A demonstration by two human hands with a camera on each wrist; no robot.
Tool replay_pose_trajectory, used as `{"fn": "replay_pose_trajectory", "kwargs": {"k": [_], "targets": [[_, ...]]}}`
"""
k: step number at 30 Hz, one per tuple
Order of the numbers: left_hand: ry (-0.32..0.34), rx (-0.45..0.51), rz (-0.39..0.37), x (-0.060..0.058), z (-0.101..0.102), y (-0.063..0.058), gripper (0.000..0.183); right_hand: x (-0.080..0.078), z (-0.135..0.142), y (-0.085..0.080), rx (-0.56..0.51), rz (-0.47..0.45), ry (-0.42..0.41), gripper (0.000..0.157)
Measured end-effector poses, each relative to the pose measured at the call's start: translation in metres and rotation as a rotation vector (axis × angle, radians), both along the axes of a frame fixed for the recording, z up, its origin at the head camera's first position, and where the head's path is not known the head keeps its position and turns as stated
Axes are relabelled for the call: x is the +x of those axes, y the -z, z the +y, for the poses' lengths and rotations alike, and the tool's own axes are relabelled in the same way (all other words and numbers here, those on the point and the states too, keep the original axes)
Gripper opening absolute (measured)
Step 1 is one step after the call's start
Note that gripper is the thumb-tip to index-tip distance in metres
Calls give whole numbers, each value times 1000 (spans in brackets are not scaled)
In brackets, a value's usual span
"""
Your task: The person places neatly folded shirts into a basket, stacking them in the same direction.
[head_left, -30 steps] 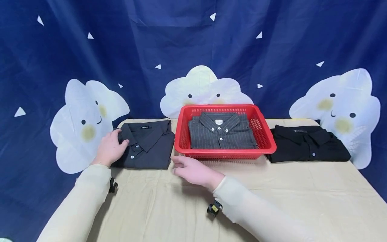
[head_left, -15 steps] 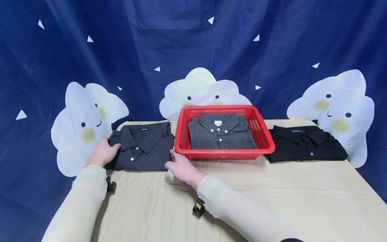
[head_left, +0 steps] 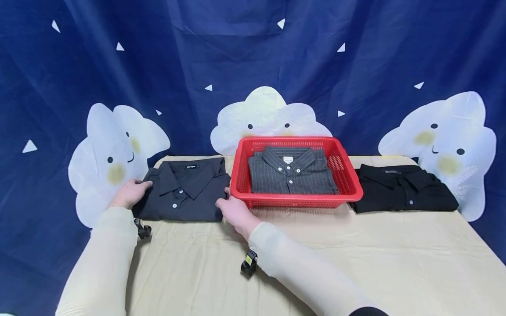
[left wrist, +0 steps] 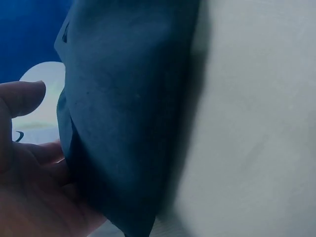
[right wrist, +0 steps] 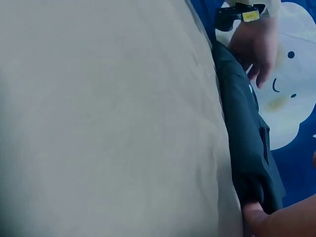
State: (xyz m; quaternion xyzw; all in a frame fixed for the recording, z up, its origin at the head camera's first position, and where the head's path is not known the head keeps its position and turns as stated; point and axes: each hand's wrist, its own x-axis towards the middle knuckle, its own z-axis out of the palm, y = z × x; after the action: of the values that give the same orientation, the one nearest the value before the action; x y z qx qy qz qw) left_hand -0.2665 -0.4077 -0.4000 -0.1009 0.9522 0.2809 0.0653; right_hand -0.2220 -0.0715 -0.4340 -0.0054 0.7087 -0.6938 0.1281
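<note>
A folded dark grey shirt (head_left: 197, 202) with a collar and white buttons lies at the left of the table. My left hand (head_left: 129, 193) is at its left edge. In the left wrist view the left thumb (left wrist: 24, 98) stands off from the cloth, while the other fingers (left wrist: 52, 152) reach in against the shirt's edge. My right hand (head_left: 238, 214) is at the shirt's right edge, beside the basket. In the right wrist view a digit (right wrist: 254, 213) of the right hand touches the shirt's near corner; its other fingers are mostly out of that view.
Right of the grey shirt stands a red plastic basket (head_left: 292, 200) holding a folded pinstriped shirt (head_left: 292, 181). A folded black shirt (head_left: 403, 193) lies to the basket's right. The table has a beige cover (head_left: 356, 259), with a blue cloud-patterned curtain (head_left: 245, 48) behind.
My left hand has slid from on top of the grey shirt's left side out to its left edge. My right hand has come left and up to the shirt's right edge.
</note>
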Motion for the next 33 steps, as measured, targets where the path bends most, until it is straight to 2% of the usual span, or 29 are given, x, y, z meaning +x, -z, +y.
{"fn": "replay_pose_trajectory", "kwargs": {"k": [4, 8, 13, 18, 22, 28, 31, 33], "targets": [[16, 4, -30, -3, -2, -6, 73, -5, -7, 0, -77, -40, 59, 73], [-13, 43, -63, -6, -1, -10, 79, -7, -12, 1, -143, -69, 121, 74], [-41, 67, -99, -10, -1, -9, 85, -13, -19, 2, -209, -98, 145, 78], [-15, 111, -124, -12, -4, -6, 85, -21, -25, 2, -279, -144, 117, 82], [23, 96, -133, -13, -7, -3, 83, -25, -26, 2, -300, -198, 70, 83], [38, 82, -108, -19, -11, 0, 82, -36, -28, 1, -274, -210, -2, 64], [31, 64, -115, -21, -10, 1, 83, -38, -29, 4, -226, -173, -29, 56], [14, 86, -126, -21, -8, 2, 84, -38, -30, 6, -184, -127, -46, 53]]}}
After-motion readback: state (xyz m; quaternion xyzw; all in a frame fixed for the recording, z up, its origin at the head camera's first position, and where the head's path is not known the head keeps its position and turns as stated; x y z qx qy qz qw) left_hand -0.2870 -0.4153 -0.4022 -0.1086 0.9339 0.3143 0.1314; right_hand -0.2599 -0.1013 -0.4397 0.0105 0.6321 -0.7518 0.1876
